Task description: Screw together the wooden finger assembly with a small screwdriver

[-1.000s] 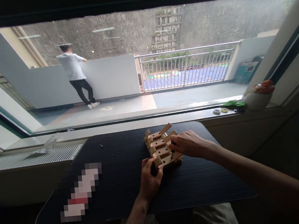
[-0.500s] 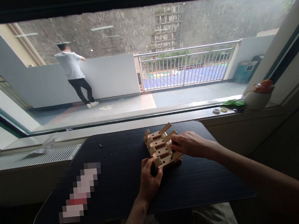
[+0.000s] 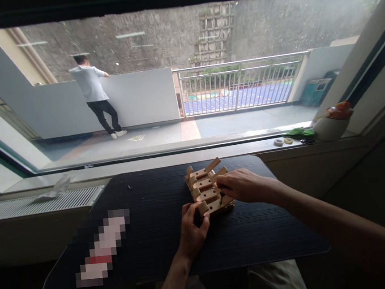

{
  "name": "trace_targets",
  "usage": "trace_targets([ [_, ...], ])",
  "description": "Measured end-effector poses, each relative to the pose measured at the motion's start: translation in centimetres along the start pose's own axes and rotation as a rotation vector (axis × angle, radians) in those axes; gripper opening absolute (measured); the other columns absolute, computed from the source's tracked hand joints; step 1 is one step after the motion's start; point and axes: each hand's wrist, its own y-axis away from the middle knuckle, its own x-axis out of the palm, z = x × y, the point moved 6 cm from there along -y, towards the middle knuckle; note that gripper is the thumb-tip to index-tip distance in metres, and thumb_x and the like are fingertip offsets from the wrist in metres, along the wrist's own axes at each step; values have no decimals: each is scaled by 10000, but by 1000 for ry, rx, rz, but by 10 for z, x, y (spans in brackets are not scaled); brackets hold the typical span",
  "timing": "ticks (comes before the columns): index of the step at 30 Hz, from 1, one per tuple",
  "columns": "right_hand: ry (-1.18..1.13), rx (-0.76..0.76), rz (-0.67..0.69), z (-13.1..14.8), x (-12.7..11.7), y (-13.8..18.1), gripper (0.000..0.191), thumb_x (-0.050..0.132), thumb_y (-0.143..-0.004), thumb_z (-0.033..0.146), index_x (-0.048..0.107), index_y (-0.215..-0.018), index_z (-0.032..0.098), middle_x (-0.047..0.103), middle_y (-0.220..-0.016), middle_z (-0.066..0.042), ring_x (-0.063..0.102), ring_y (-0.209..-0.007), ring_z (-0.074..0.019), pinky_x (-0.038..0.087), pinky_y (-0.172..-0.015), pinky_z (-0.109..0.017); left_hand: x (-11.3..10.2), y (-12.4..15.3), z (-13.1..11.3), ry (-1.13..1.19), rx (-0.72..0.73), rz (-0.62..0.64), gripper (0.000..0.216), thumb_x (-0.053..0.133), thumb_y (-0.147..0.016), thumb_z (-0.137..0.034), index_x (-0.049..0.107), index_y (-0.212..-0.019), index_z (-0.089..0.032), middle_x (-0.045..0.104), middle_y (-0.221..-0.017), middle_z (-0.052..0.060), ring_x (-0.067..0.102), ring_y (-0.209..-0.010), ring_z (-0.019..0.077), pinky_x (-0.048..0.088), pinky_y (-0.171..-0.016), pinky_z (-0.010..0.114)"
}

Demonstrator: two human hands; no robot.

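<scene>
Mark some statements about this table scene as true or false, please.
1. The left hand grips the near corner of the wooden piece. True.
2. The right hand is off the wooden piece. False: it rests on it, pinching a small dark tool.
3. The table is white. False: it is dark.
4. A person stands outside beside a wall. True.

Legible text, numbers, brands: none

- Pale floor marking, far balcony, left of centre: too small to read
- Long object, near left on black table: blurred out, unreadable
- Wooden assembly, table centre: no lettering can be made out
</scene>
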Motion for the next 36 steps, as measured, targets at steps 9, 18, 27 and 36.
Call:
trace_targets([
  [9, 63, 122, -32, -8, 6, -3, 335, 318, -908, 411, 547, -892, 167, 678, -748, -74, 634, -645, -204, 283, -495, -255, 0, 0, -1, -11, 7, -10, 256, 569, -784, -211, 554, -1039, -193, 531, -1019, 71, 528, -995, 207, 465, -889, 370],
  [18, 84, 14, 3, 1, -4, 2, 189, 433, -843, 293, 577, -913, 194, 685, -846, -65, 640, -744, -205, 340, -569, -258, 0, 0, 1, 8, -8, -8, 251, 571, -784, -218, 559, -1034, -196, 522, -1014, 71, 527, -993, 209, 468, -883, 372],
  [27, 66, 86, 23, -7, 5, -5, 294, 374, -884, 374, 586, -874, 171, 680, -763, -76, 637, -700, -211, 328, -534, -263, 0, 0, 1, 8, 2, -15, 256, 575, -776, -214, 572, -1032, -203, 538, -1018, 68, 536, -997, 210, 467, -893, 364],
  [36, 80, 48, 20, -7, -9, 3, 356, 470, -816, 397, 549, -1096, 191, 683, -816, -75, 638, -751, -231, 348, -564, -272, -1, 0, -1, -1, 0, -20, 248, 579, -780, -219, 575, -1026, -193, 539, -1004, 64, 544, -976, 196, 471, -879, 339],
])
